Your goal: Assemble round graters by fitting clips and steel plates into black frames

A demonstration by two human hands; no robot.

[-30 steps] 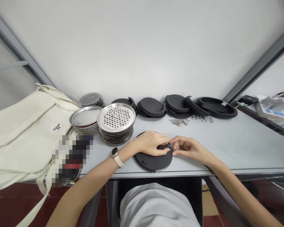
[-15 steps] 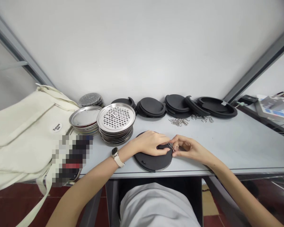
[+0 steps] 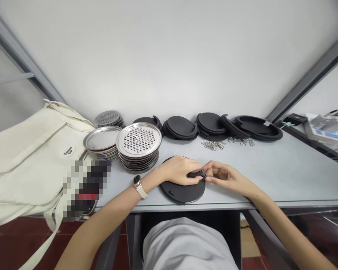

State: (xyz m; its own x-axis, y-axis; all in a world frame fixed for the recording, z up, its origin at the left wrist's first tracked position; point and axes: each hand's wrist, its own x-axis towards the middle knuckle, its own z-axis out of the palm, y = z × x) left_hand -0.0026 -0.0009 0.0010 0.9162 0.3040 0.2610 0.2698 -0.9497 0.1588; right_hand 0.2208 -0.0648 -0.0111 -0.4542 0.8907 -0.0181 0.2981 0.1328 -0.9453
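Hands meet at the right edge of a flat round black rubber disc (image 3: pixel 183 189) lying near the front edge of the grey metal table (image 3: pixel 284 168). The left hand (image 3: pixel 178 170) lies palm down on the disc's far half, fingers curled and pressing it flat. The right hand (image 3: pixel 224 176) comes in from the disc's right, thumb and forefinger pinched shut on a small silver wire clip (image 3: pixel 203 173), which sits right at the disc's rim where the two hands touch. The clip's long axis seems to point in toward the disc's centre, though it is too small to be sure. Both hands are about equally near it; the right holds it.

Behind the disc, along the wall, lie several stacks of black rubber rings and lids (image 3: pixel 211 127), with a loose heap of silver wire clips (image 3: pixel 214 144) just in front of them. To the disc's left stand two stacks of round perforated steel plates (image 3: pixel 138 144), and further left a cream canvas bag (image 3: pixel 30 157) with a small oval label whose dark lettering I cannot read.
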